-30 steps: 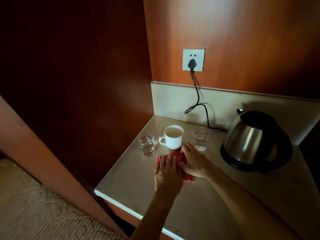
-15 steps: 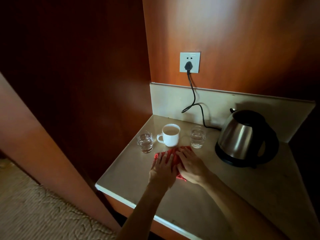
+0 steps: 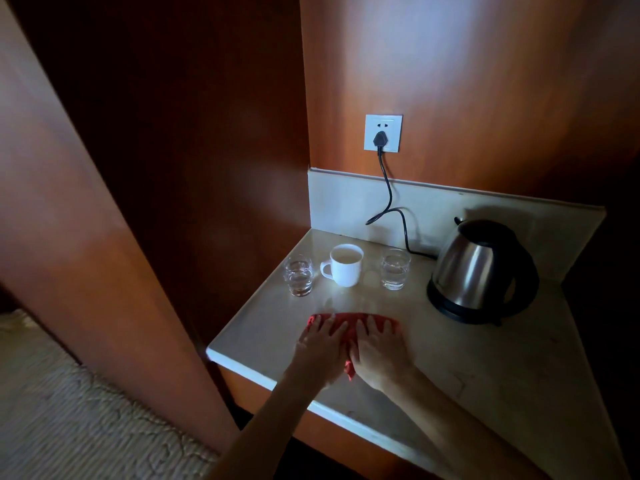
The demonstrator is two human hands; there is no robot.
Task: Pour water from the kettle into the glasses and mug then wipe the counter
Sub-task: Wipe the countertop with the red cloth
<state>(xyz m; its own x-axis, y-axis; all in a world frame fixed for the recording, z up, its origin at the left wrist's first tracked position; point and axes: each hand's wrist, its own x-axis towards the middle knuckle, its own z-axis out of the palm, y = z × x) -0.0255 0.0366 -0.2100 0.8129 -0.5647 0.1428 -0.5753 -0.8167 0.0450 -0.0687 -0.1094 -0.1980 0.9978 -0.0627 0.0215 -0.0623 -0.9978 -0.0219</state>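
Both the left hand (image 3: 322, 348) and right hand (image 3: 375, 349) are pressing flat, fingers straight, on the crumpled red cloth (image 3: 349, 323) in front of the white ceramic mug (image 3: 344, 265).

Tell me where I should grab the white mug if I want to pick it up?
Take the white ceramic mug by its loop handle, coming from the left side, where the handle sticks out. The gap towards the clear glass tumbler on that side is narrow, so reach in carefully. The mug stands upright and looks nearly full, so probably lift it slowly and keep it level.
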